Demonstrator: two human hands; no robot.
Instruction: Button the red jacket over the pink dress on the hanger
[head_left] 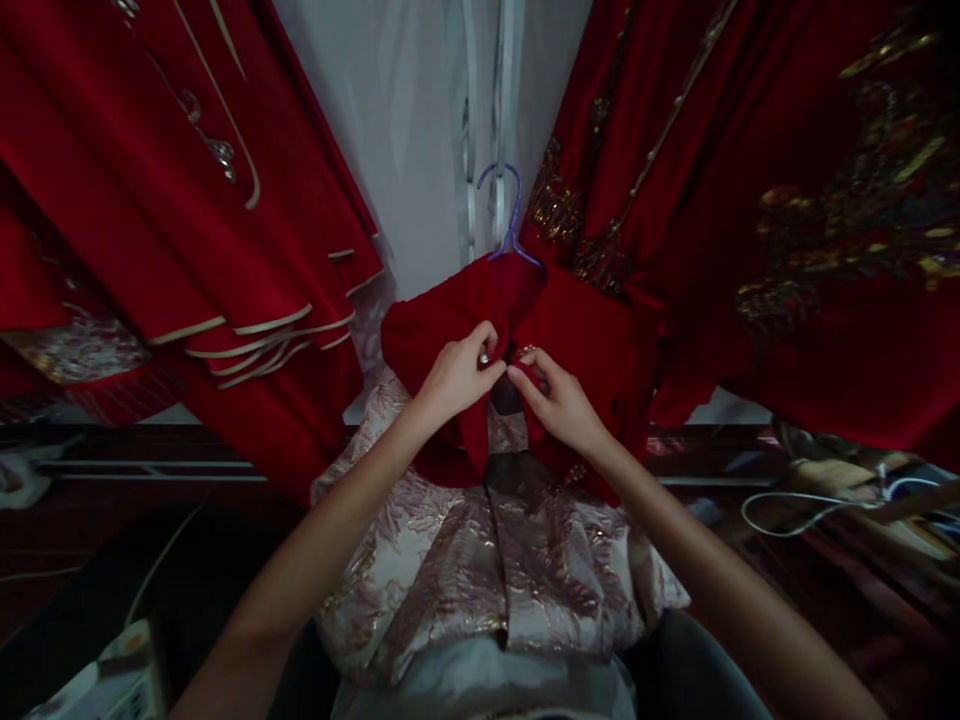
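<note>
Red jacket hangs on a purple hanger at frame centre, in front of a pale wall, over a pale gold-patterned skirt that spreads down toward the camera. Both hands meet at the jacket's front opening, just below the collar. Left hand has fingers curled shut, pinching the left front edge of the red cloth; thumb and forefinger pressed together, a light-coloured nail visible. Right hand likewise closed, fingertips nipping the right front edge; a small dark fastening may sit between the two hands, too small to tell what it is. Fingertips of the two hands touch or nearly touch. Both forearms bare, reaching up from the bottom corners.

Left of the jacket: red garments with cream piping, hems stacked in layers. Right: a red robe with gold embroidery, hanging just beside the jacket, touching its sleeve. Lower right: a white cable looped on a dark floor, blurred clutter beyond. Lower left corner: a white device, partly cut off, unclear what it is. Lighting dim.
</note>
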